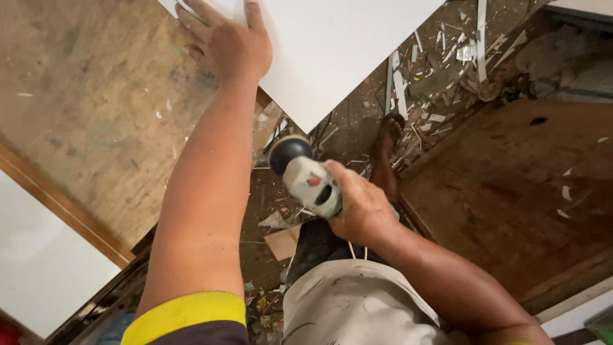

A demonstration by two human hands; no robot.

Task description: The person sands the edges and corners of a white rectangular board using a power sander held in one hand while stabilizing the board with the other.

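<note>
Head view, single frame, looking straight down.

Left hand (227, 41): laid flat, fingers spread and extended, palm down on the white panel (332, 51). It grasps nothing; it presses on the panel's surface close to the panel's left edge. The forearm runs down the middle-left of the frame to a sleeve with a yellow cuff (185, 313).

Right hand (361, 207): clenched around the body of a handheld power tool (306, 176). The tool has a pale grey-green casing with a small red mark and a round black head. It is held in the air below the panel's pointed corner, head tilted up and to the left, apart from the panel. Whether the head touches anything cannot be told.

White panel: flat, smooth sheet, upper centre, one corner pointing down toward the tool. It lies over a worn brown plywood bench top (96, 108), with that corner overhanging it.

Second white sheet (45, 262): lower left, beside a wooden edge strip.

Brown board (511, 185): right side, stained, with a few pale chips on it.

Floor (357, 115): dark, strewn with white offcut strips, splinters and scraps. One sandalled foot (388, 131) stands among them, just beyond the right hand.

Clothing: light grey shorts (357, 306), bottom centre.
</note>
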